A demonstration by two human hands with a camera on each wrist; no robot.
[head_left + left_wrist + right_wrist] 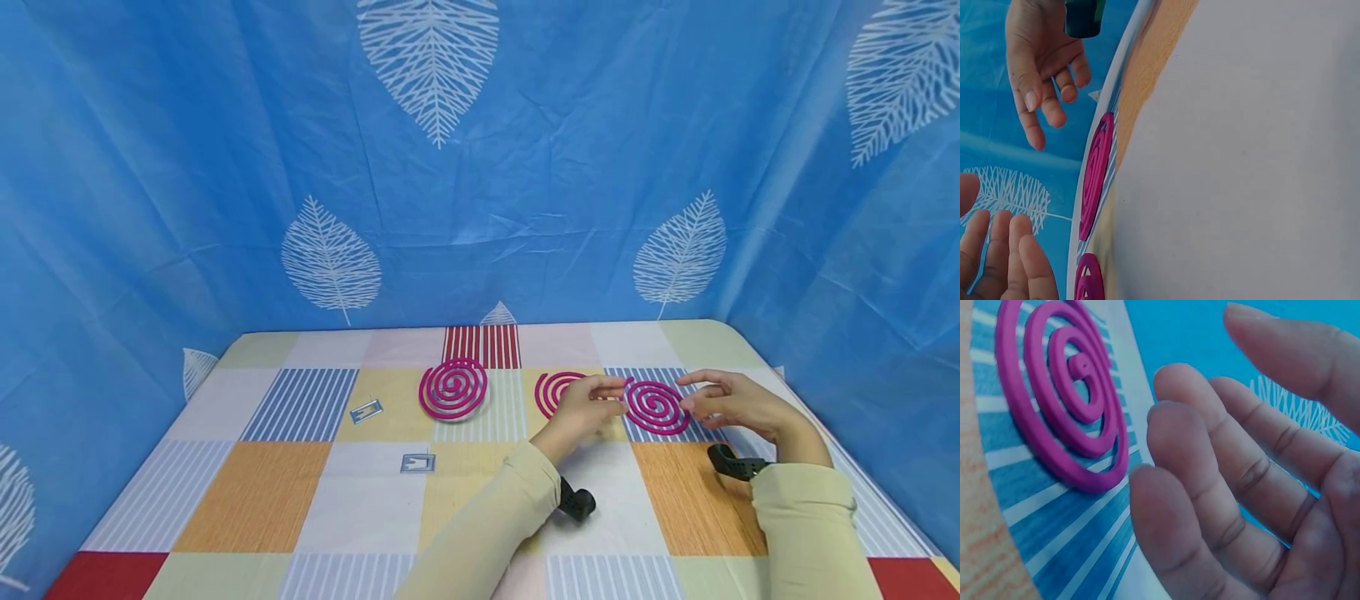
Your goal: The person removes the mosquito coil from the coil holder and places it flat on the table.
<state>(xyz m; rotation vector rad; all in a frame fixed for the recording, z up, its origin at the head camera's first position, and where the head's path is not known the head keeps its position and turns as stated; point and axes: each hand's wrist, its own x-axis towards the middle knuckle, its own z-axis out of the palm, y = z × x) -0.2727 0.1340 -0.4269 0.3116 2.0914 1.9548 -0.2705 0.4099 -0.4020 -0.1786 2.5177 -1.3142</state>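
Three magenta mosquito coils lie in a row on the checked cloth: the left coil [453, 389], the middle coil [551, 392] and the right coil [657, 407]. My left hand [581, 412] is over the middle coil and hides part of it, its fingers pointing at the right coil. On the other side of the right coil is my right hand [742, 404], fingers loosely bent toward it. In the right wrist view, the fingers [1175, 444] are relaxed beside the coil [1063, 394]. Neither hand grips anything.
Two small metal coil stands lie to the left, one stand [366, 411] farther back and another stand [417, 462] nearer. A blue curtain [540, 183] with white leaf prints encloses the table's back and sides. Black wrist mounts [576, 502] sit below the hands.
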